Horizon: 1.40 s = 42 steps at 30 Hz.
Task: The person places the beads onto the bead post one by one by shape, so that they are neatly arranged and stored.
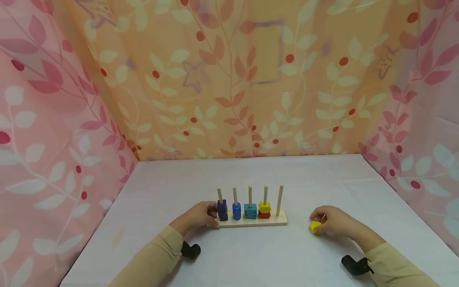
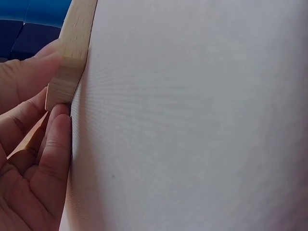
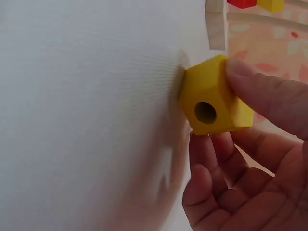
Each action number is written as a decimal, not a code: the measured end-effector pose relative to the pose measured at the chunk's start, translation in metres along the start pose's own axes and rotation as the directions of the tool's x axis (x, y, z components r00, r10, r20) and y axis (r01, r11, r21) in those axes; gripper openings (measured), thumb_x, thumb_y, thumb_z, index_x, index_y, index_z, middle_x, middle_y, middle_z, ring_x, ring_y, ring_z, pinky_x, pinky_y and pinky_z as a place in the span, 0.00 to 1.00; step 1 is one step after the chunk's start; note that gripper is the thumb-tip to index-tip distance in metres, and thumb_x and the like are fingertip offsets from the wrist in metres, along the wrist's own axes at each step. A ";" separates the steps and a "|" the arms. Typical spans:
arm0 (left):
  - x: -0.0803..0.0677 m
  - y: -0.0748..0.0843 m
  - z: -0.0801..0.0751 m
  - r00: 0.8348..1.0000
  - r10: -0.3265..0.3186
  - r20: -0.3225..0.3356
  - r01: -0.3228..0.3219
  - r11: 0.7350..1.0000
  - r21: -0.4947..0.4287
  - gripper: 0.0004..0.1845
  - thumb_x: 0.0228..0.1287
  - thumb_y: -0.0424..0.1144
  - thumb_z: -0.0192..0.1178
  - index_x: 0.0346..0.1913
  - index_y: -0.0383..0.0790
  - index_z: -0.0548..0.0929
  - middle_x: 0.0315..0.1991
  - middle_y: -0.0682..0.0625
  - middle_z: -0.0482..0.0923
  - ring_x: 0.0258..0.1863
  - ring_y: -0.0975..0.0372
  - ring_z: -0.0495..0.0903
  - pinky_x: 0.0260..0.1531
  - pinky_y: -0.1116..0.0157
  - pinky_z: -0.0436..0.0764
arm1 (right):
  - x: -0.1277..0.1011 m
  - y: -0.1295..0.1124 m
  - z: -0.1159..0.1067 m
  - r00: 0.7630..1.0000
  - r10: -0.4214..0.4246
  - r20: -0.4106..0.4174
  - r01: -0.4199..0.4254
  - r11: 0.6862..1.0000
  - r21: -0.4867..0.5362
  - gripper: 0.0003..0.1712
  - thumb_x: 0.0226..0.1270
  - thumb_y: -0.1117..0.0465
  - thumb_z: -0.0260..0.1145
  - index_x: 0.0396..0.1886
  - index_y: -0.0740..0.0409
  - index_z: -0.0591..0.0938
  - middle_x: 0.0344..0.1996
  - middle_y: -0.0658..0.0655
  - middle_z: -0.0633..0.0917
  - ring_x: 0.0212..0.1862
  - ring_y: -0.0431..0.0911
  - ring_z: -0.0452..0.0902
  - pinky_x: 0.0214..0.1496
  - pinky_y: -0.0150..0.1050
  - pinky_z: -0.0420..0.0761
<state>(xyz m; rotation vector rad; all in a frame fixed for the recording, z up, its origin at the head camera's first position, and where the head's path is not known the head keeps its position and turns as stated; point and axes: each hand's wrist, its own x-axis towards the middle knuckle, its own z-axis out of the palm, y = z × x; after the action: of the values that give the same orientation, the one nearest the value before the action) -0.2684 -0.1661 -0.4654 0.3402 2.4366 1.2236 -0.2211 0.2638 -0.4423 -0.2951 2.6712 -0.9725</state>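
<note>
A wooden peg board (image 1: 251, 223) with a row of upright pegs stands on the white-covered table. My left hand (image 1: 195, 218) grips its left end, thumb and fingers around the wood (image 2: 67, 79) in the left wrist view. From left, the pegs carry purple blocks (image 1: 222, 210), blue blocks (image 1: 236, 211), teal blocks (image 1: 250, 211), then a yellow block (image 1: 264, 207) above red (image 1: 264, 214). The rightmost peg (image 1: 279, 201) is bare. Off to the right, my right hand (image 1: 337, 223) pinches a loose yellow block (image 3: 211, 96), angular with a round hole, close to the tabletop.
White cloth (image 1: 251, 255) covers the table. A patterned orange curtain (image 1: 233, 79) hangs behind it, with pink patterned fabric (image 1: 46, 119) at both sides. Black wrist-worn pieces (image 1: 355, 265) stick out beside both sleeves.
</note>
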 end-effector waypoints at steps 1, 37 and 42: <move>0.000 0.000 0.000 1.000 -0.001 0.001 0.001 1.000 -0.005 0.22 0.39 0.29 0.72 0.41 0.39 0.77 0.33 0.50 0.74 0.34 0.60 0.71 0.31 0.66 0.72 | -0.001 -0.001 -0.001 1.000 0.002 0.008 -0.002 1.000 -0.002 0.16 0.43 0.62 0.74 0.32 0.56 0.79 0.27 0.53 0.74 0.32 0.47 0.67 0.31 0.39 0.69; 0.001 0.000 0.000 0.999 -0.033 -0.004 0.033 0.999 0.025 0.23 0.39 0.31 0.73 0.42 0.40 0.77 0.32 0.49 0.74 0.34 0.59 0.71 0.30 0.65 0.72 | 0.013 -0.110 -0.063 0.940 -0.296 -0.169 0.313 0.946 0.084 0.14 0.56 0.58 0.68 0.40 0.57 0.77 0.36 0.55 0.80 0.40 0.47 0.77 0.41 0.34 0.78; 0.002 0.000 0.000 0.999 -0.034 -0.005 0.035 0.999 0.029 0.23 0.39 0.31 0.73 0.41 0.40 0.77 0.33 0.50 0.75 0.34 0.59 0.72 0.31 0.66 0.72 | 0.021 -0.129 -0.052 0.926 -0.332 -0.180 0.360 0.920 0.156 0.14 0.58 0.60 0.66 0.42 0.60 0.77 0.37 0.56 0.81 0.40 0.47 0.78 0.43 0.35 0.78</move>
<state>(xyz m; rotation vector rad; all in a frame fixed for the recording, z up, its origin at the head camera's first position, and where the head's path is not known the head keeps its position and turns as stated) -0.2706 -0.1654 -0.4663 0.3026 2.4563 1.1768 -0.2458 0.1917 -0.3245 -0.6993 2.6857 -1.3928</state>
